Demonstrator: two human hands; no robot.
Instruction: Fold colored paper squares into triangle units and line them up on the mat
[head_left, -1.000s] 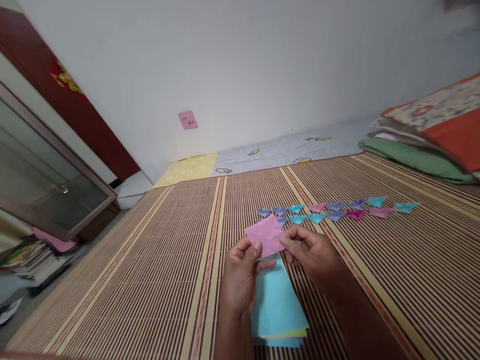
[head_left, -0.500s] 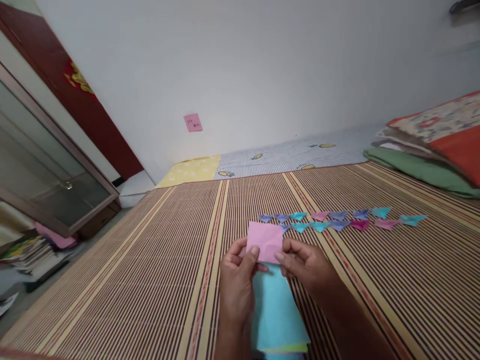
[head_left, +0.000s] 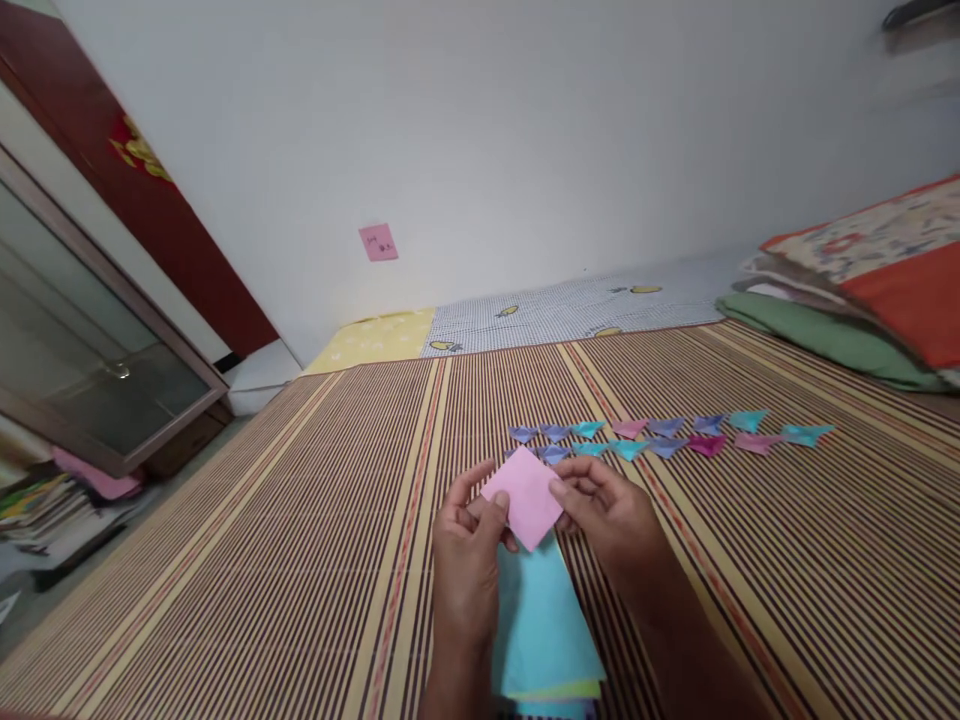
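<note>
A pink square of paper [head_left: 527, 497] is held up with one corner pointing away from me and one toward me. My left hand [head_left: 472, 535] pinches its left corner, thumb on top. At the right corner, my right hand [head_left: 604, 510] grips it between thumb and fingers. Beneath the hands lies a stack of coloured paper [head_left: 547, 620], light blue on top with green and blue edges showing. Beyond the hands, two rows of small folded paper shapes [head_left: 630, 449] in blue, purple and pink rest on the mat.
A striped woven mat [head_left: 300, 560] covers the bed. Folded bedding [head_left: 862, 290] is piled at the far right. A pink note [head_left: 378, 242] sticks to the wall. To the left stand a glass-panelled cabinet [head_left: 105, 340] and a pile of books [head_left: 45, 510].
The pink paper has turned from lying square-on to a diamond position. Both hands have shifted their hold to its side corners. The view has moved slightly.
</note>
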